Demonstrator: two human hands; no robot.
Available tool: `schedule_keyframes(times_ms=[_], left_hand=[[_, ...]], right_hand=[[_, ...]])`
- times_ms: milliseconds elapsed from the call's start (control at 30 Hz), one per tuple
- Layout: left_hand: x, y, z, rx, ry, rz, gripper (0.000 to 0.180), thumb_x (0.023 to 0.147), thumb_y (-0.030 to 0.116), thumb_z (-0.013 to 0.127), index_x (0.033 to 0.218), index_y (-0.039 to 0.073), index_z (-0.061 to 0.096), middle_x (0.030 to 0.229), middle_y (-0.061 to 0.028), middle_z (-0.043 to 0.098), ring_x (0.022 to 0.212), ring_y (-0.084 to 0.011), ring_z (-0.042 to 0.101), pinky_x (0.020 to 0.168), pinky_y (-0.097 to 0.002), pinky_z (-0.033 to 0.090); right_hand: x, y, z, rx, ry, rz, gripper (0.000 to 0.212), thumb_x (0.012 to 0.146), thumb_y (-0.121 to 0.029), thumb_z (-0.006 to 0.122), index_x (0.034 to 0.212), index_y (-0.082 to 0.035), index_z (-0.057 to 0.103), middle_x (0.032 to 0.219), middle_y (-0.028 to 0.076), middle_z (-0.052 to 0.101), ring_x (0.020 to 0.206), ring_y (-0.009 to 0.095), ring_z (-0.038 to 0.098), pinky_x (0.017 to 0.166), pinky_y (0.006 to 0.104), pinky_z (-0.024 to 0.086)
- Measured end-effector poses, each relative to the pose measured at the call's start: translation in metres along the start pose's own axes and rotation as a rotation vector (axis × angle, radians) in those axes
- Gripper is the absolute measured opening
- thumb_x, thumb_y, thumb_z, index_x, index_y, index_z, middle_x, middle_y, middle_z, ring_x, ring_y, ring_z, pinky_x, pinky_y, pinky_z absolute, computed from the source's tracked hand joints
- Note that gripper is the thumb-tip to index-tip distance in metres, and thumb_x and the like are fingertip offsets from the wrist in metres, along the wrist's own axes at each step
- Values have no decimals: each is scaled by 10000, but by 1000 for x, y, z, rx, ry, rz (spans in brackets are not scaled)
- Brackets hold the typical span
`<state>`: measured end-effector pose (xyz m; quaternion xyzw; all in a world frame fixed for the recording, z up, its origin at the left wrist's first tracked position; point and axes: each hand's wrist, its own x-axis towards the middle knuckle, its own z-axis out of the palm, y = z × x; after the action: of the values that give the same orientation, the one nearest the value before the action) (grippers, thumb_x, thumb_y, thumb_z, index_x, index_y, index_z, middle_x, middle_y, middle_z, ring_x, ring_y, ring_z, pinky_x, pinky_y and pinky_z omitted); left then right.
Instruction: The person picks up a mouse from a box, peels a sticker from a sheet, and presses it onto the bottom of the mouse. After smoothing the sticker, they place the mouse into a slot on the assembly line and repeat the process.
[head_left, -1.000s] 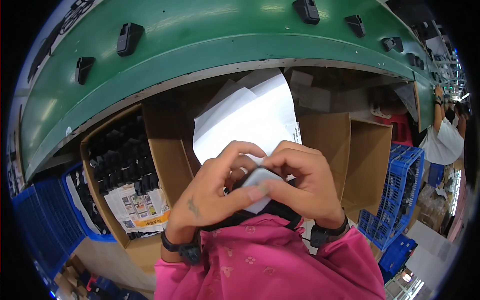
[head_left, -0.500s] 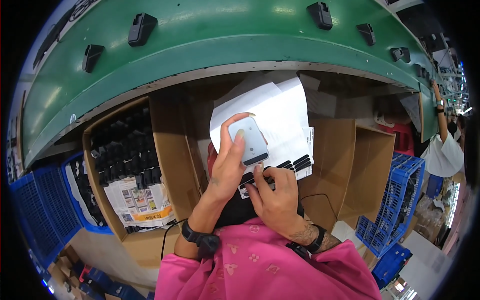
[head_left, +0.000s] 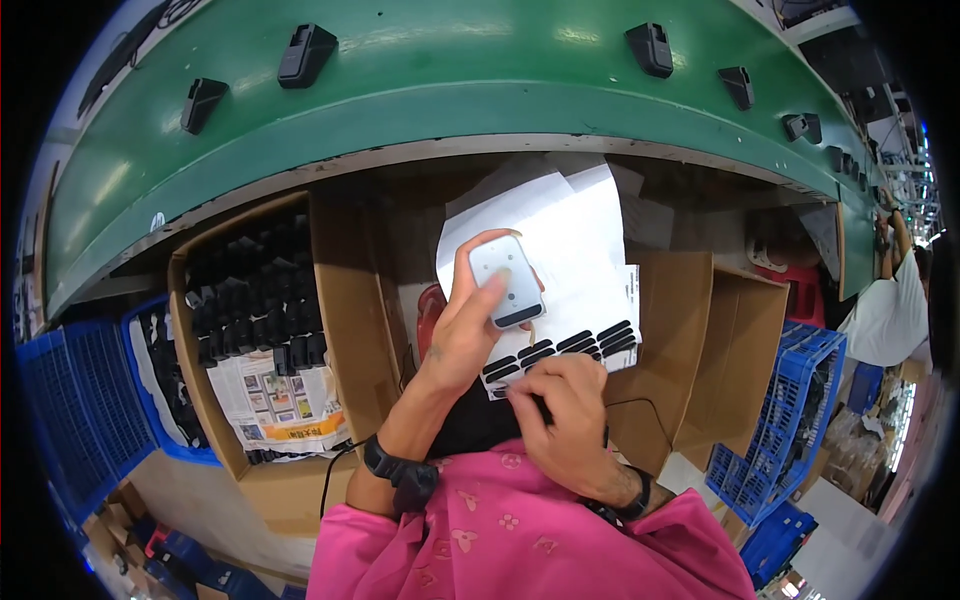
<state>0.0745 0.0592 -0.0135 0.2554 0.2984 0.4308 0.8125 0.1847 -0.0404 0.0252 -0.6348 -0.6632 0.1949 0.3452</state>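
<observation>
In my left hand (head_left: 462,335) is a flat, light grey device (head_left: 506,270) with rounded corners, several small round marks and a black strip (head_left: 518,316) along its lower end. The thumb lies on its face and the fingers wrap round the back. Behind and below it spreads a white sheet of elongated black stickers (head_left: 577,347), together with larger white papers (head_left: 580,235). My right hand (head_left: 566,420) is closed, thumb and forefinger pinched at the sticker sheet's lower left edge. Whether a single sticker is between those fingertips is too small to tell.
A green workbench (head_left: 470,110) runs across the far side with several black stands (head_left: 306,56) on it. At left is a cardboard box (head_left: 345,330) of black parts; an open cardboard box (head_left: 690,340) and blue crate (head_left: 785,420) stand right. Another person (head_left: 890,310) is at far right.
My right hand has left the device's lower end and moved down to the sticker sheet's edge. The device in my left hand has shifted slightly right and down in the picture.
</observation>
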Motion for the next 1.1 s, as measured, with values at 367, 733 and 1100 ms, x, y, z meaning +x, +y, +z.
schedule_keyframes(times_ms=[367,733,1100], left_hand=[[-44,27,36,651,-216,100,589,884,98,508,1386,11,212,1119,-179,546,981,-248,577,864,-342,450],[-51,35,55,867,-182,171,478,904,87,528,1308,7,285,1045,-238,602,910,-349,638,797,-386,491],[-51,31,56,940,-145,277,475,883,53,542,1293,0,308,1003,-234,604,876,-366,638,776,-394,494]], right_hand=[[56,-31,-70,1017,49,543,82,837,17,592,899,25,538,868,72,549,685,64,478,596,187,390],[53,-27,-69,977,42,492,97,833,4,598,904,40,544,858,69,544,649,52,448,562,178,374],[53,-26,-67,1015,67,505,106,818,6,615,897,38,551,856,73,546,679,61,463,574,183,382]])
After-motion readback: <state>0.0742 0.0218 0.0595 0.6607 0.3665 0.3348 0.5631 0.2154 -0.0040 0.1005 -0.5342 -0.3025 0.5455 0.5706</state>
